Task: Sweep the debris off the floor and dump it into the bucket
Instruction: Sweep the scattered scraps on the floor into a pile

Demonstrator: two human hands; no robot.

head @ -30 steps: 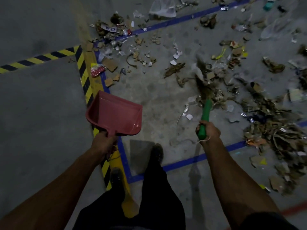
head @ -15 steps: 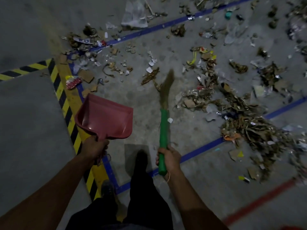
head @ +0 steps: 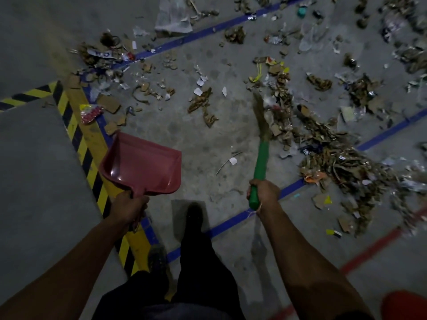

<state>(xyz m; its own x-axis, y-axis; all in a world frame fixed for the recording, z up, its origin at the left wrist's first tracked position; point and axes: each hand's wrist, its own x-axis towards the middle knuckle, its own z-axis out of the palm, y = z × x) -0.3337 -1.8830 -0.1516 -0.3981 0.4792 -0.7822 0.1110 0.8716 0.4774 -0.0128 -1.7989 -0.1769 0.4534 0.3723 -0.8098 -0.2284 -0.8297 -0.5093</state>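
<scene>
gripping red dustpan (head: 141,166), seemingly empty, broom (head: 261,144) over debris (head: 335,155)

My right hand (head: 263,190) swings the green-handled broom (head: 261,144) back rightward from half a second ago; its bristles now meet the left edge of the debris pile (head: 328,153). A red object (head: 404,304) enters at lower right.

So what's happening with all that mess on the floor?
A person is sweeping up. Their right hand grips a green-handled broom, its bristles at the edge of a big pile of debris. Their left hand holds a red dustpan, which looks empty. Lots of scraps still lie scattered over the floor.
</scene>
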